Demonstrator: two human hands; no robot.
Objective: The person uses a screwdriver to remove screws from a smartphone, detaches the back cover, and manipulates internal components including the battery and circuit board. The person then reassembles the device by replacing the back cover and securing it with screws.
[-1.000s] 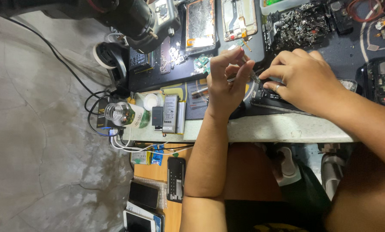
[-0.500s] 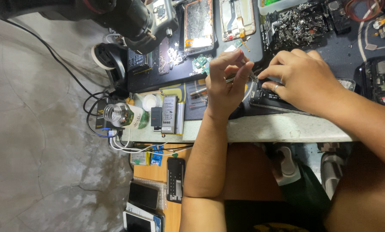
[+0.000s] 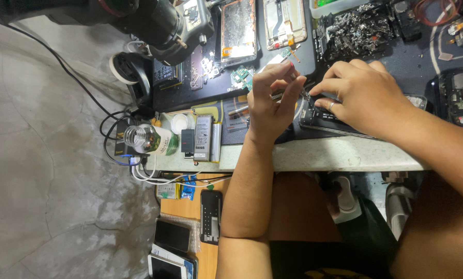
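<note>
Cluttered repair bench [image 3: 314,155] over grey concrete floor [image 3: 45,155]. Left hand [image 3: 270,103] pinches a thin metal tool [image 3: 278,95]; right hand [image 3: 366,95], fingers curled, presses down on an opened phone [image 3: 324,120].

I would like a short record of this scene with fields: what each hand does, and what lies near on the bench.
left hand: raised over the bench, fingers pinched on a thin metal tool
right hand: pressing down on an opened dark phone
bench edge: pale, both forearms cross it
near left: clear bottle lying on its side, grey battery
further back: pile of small metal parts, microscope
</note>
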